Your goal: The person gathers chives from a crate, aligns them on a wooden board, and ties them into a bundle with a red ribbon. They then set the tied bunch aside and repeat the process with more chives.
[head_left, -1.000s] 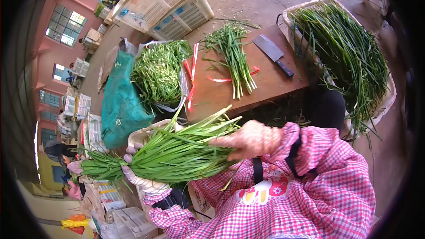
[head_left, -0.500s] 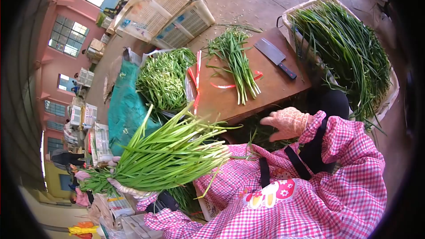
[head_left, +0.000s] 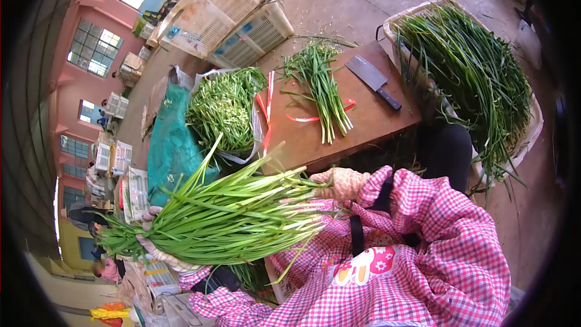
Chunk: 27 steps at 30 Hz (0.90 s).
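A large loose bunch of garlic chives (head_left: 230, 218) lies across my lap, green leaves to the left and pale stem ends to the right. My left hand (head_left: 158, 239), in a light glove, is wrapped round the leafy end. At the upper edge of the stem ends, my gloved right hand (head_left: 340, 183) has its fingers closed on a few stems; its fingertips are partly hidden. Ahead on the brown board (head_left: 380, 122), a smaller bunch of chives (head_left: 327, 94) rests over a red-and-white tie strip (head_left: 302, 119). Beside it lies a cleaver (head_left: 374, 82).
On the right stands a white crate (head_left: 537, 122) heaped with long chives. Left of the board, a lined container holds chive trimmings (head_left: 224, 109) beside a green sheet (head_left: 172, 145). Plastic crates (head_left: 212, 12) stand behind; people and more crates appear far left.
My right hand has moved left from above my lap to the stem ends, going from spread fingers to closed on stems. My left hand keeps the bunch, shifted slightly.
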Available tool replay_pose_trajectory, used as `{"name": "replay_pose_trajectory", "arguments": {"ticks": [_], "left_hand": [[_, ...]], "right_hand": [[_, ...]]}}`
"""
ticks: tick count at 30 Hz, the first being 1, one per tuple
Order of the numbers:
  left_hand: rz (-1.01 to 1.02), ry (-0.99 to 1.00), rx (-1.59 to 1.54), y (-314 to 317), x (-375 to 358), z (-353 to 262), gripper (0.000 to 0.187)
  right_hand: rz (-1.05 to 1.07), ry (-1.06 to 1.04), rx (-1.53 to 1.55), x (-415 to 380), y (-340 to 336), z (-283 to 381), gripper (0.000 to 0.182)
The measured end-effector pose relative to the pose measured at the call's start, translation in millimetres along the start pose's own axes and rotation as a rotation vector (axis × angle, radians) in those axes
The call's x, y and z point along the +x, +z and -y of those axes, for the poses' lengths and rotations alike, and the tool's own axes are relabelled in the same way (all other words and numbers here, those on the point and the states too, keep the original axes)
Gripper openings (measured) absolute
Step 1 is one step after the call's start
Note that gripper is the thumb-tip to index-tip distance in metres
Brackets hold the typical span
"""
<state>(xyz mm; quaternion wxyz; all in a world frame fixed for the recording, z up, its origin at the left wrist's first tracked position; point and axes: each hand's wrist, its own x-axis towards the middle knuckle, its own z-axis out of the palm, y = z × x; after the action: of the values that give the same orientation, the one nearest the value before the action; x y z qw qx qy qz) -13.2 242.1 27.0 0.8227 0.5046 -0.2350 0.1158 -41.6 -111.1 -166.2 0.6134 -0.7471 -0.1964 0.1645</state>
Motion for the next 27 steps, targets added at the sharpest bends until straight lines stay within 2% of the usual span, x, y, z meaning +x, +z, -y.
{"name": "replay_pose_trajectory", "arguments": {"ticks": [1, 2, 4, 5, 8, 9, 10, 11, 13, 14, 15, 17, 18, 19, 22, 24, 25, 27], "left_hand": [[-0.003, -0.003, 0.000, 1, 2, -3, 0.041], [-0.016, -0.101, -0.066, 3, 3, -4, 0.040], [-0.008, -0.266, -0.161, -2, 5, -9, 0.037], [-0.008, -0.266, -0.163, -3, 4, -8, 0.037], [-0.017, -0.221, -0.159, -11, 3, -8, 0.036], [-0.018, -0.174, -0.035, -26, 5, -12, 0.036], [-0.018, -0.126, 0.091, -35, 5, -15, 0.035], [-0.019, -0.123, 0.094, -43, 3, -17, 0.035], [-0.184, 0.003, 0.050, -54, 0, -20, 0.036], [-0.157, 0.030, -0.113, -71, -2, -18, 0.035], [-0.153, 0.036, -0.104, -69, -1, -22, 0.035], [-0.128, -0.151, -0.433, -59, -5, -24, 0.035], [0.041, -0.226, -0.371, -47, -2, -25, 0.037], [0.040, -0.220, -0.373, -47, -2, -26, 0.037], [-0.015, -0.193, -0.334, -58, -4, -29, 0.039], [-0.035, 0.006, -0.085, -75, -6, -28, 0.040], [-0.035, 0.009, -0.083, -67, -5, -29, 0.040], [-0.047, -0.008, -0.026, -47, -3, -27, 0.043]], "right_hand": [[0.044, 0.101, -0.162, -8, -7, 18, 0.037], [0.049, 0.118, -0.289, -12, -10, 18, 0.038], [0.011, 0.068, -0.450, -27, -16, 14, 0.043], [-0.042, -0.035, -0.464, -30, -18, 2, 0.032], [-0.077, 0.000, -0.495, -49, -32, -9, 0.024], [-0.094, 0.103, -0.538, -59, -36, -9, 0.024], [-0.054, 0.243, -0.614, -68, -44, -4, 0.025], [-0.027, 0.279, -0.691, -75, -50, -24, 0.026], [0.163, 0.414, -0.914, -84, -61, -28, 0.030], [0.285, 0.450, -1.020, -86, -61, -27, 0.028], [0.407, 0.485, -1.124, -86, -60, -23, 0.025], [0.448, 0.415, -1.170, -89, -63, -53, 0.021], [0.494, 0.360, -1.218, -88, -65, -54, 0.017], [0.494, 0.359, -1.224, -88, -67, -54, 0.017], [0.491, 0.431, -1.221, -89, -73, -40, 0.029], [0.488, 0.472, -1.215, -85, -75, -22, 0.042], [0.486, 0.492, -1.212, -83, -76, -12, 0.048], [0.225, 0.162, -1.068, -71, -75, 15, 0.086]]}}
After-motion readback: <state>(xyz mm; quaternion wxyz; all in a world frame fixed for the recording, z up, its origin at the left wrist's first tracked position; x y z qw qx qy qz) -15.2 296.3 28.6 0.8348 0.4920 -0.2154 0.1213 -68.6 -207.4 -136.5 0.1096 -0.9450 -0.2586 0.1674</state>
